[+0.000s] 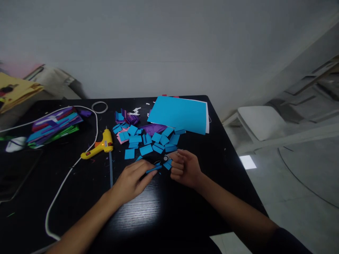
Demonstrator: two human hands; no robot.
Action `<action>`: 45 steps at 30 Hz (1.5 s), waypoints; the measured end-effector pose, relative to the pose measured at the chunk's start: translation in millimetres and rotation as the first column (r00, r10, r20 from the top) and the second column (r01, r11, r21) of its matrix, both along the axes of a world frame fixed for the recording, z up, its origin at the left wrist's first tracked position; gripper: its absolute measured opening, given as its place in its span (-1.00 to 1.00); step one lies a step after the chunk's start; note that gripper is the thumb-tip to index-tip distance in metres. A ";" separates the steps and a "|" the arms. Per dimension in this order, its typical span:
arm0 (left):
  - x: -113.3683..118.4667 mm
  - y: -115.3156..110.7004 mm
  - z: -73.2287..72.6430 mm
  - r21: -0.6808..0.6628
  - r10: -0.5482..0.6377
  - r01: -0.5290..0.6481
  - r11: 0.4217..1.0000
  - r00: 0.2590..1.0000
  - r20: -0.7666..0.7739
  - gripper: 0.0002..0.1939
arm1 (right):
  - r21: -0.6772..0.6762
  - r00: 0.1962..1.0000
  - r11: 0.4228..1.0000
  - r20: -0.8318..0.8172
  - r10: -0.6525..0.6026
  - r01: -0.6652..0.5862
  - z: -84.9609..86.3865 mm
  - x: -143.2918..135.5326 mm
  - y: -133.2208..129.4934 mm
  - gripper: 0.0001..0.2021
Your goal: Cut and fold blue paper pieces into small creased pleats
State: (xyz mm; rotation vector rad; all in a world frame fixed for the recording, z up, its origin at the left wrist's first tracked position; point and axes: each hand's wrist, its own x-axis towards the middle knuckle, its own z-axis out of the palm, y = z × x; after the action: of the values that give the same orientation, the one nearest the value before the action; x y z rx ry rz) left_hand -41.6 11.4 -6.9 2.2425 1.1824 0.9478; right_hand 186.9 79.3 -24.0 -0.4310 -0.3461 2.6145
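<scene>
My left hand (134,178) pinches a small folded blue paper piece (154,169) between thumb and fingers. Just to its right, my right hand (185,168) is closed with its fingers curled; what it holds, if anything, is too small to make out. A small round silver-and-black object (166,158) lies between the hands, partly hidden. Beyond them, several folded blue paper pieces (146,150) are scattered on the black table (185,211). Pink and purple pieces (127,117) lie behind these.
A yellow glue gun (100,145) with a white cable (62,187) lies left of the pieces. Large blue sheets (180,114) are at the back right, stacked coloured paper (54,126) at the left. A white stool (261,121) stands past the table's right edge.
</scene>
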 end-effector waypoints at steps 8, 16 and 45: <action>-4.7 -2.9 2.7 0.100 -0.053 0.051 0.994 0.998 0.018 -0.61 | 0.327 0.971 0.944 0.203 -0.127 0.055 -1.6 -12.3 -12.1 -0.76; -8.6 -0.2 0.5 0.143 -0.054 0.060 0.988 0.997 -0.052 -0.56 | 0.656 0.937 0.754 0.261 -0.234 0.005 -5.8 -17.3 -26.0 -0.60; -15.9 13.6 -0.9 0.161 0.321 -0.294 0.942 0.930 -0.178 -0.83 | 0.668 0.669 0.738 0.507 -0.543 0.094 -10.9 -25.2 -23.4 -0.74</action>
State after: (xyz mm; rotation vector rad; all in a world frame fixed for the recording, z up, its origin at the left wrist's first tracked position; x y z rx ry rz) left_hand -57.4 25.0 -7.9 2.3436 1.6460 0.9531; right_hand 161.7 56.0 -34.9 -1.0996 -1.1722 1.7330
